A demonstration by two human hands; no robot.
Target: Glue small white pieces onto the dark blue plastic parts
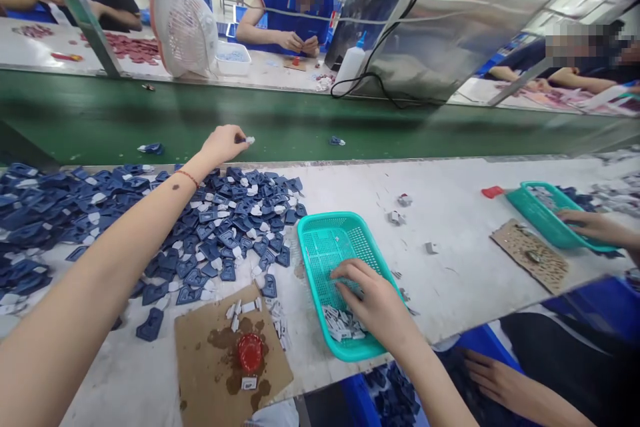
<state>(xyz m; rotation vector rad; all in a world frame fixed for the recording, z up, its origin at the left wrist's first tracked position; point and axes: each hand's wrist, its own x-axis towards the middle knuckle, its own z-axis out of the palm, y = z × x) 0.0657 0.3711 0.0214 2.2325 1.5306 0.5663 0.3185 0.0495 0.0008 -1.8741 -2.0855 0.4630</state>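
My left hand (229,143) reaches out over the green conveyor belt (280,123), its fingers pinched on a small blue piece with a white tab (251,140). Most of that piece is hidden by the fingers. Below the forearm lies a wide heap of similar blue pieces with white tabs (225,213). My right hand (367,297) is over the turquoise plastic basket (309,267), fingers apart and slightly bent, with nothing visible in them. Small white labelled pieces (343,323) lie in the basket's near end, just below that hand.
A stained cardboard sheet (200,353) holds a red round lid (250,352) and white pieces. At right, a co-worker's hand (590,225) is at another turquoise basket (543,213). Beyond the belt are a fan (187,30), a glue bottle (350,61), a metal box (450,20) and several people.
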